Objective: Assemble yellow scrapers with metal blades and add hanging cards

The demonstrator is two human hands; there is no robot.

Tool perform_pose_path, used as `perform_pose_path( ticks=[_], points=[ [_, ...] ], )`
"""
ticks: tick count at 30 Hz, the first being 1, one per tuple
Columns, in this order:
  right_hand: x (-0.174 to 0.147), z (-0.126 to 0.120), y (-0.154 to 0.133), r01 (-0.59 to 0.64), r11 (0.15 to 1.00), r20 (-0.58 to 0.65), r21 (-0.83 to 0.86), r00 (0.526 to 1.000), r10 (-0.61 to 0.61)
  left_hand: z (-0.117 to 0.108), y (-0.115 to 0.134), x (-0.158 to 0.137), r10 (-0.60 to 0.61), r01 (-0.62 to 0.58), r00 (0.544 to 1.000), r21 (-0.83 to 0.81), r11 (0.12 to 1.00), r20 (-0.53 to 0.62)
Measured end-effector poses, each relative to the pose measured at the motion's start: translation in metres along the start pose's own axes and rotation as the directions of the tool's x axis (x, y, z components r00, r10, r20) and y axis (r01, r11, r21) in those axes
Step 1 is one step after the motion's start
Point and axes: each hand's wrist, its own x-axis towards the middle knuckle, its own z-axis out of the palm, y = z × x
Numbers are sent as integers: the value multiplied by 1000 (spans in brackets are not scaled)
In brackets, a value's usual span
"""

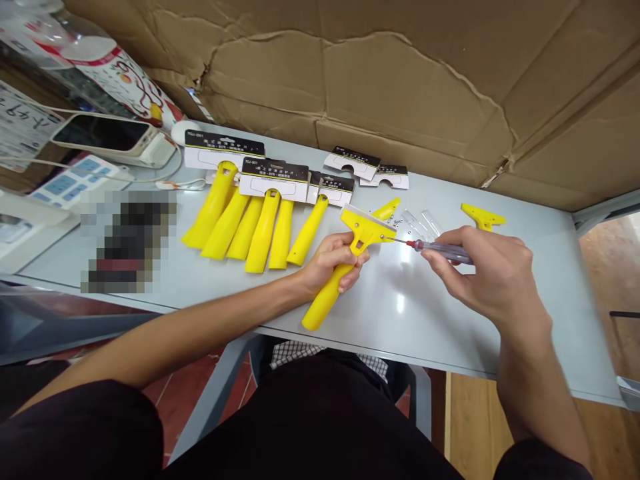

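My left hand (337,260) is wrapped round a yellow scraper (327,297), just below its wide head. The head points away from me and has a blade along its far edge and a screw near each end. In my right hand (493,273) is a screwdriver (443,251) with a clear handle and a red collar. Its thin tip meets the screw on the right side of the scraper head. Behind the scraper lie another yellow head piece (387,209), small loose screws (397,222) and clear plastic strips (417,223).
Several yellow handles (260,233) with black-and-white cards lie left of my hands. Two loose cards (353,163) rest at the back. Another yellow head (483,217) is at the right. A phone (107,137), a power strip (75,180) and bottles (115,73) stand left; cardboard (375,87) walls the back.
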Motion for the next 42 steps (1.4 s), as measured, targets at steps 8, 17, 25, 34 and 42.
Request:
perform_pose_path(
  ticks=[8,17,25,34,42],
  points=[
    [0,-2,-6,-53,997,85,48,995,49,2,0,0,11,-11,1000,3,1000,0],
    [2,0,-4,-23,999,38,31,999,22,1,0,1,6,-6,1000,-10,1000,-15],
    [3,1,-9,-47,999,40,-22,998,47,3,0,1,18,-18,1000,25,1000,-12],
    [12,-3,-12,-136,990,123,44,984,130,1,-2,7,69,-67,995,21,997,-72],
    [19,-4,-20,-185,977,152,-103,968,199,2,2,9,76,-73,995,47,996,-58]
  ],
)
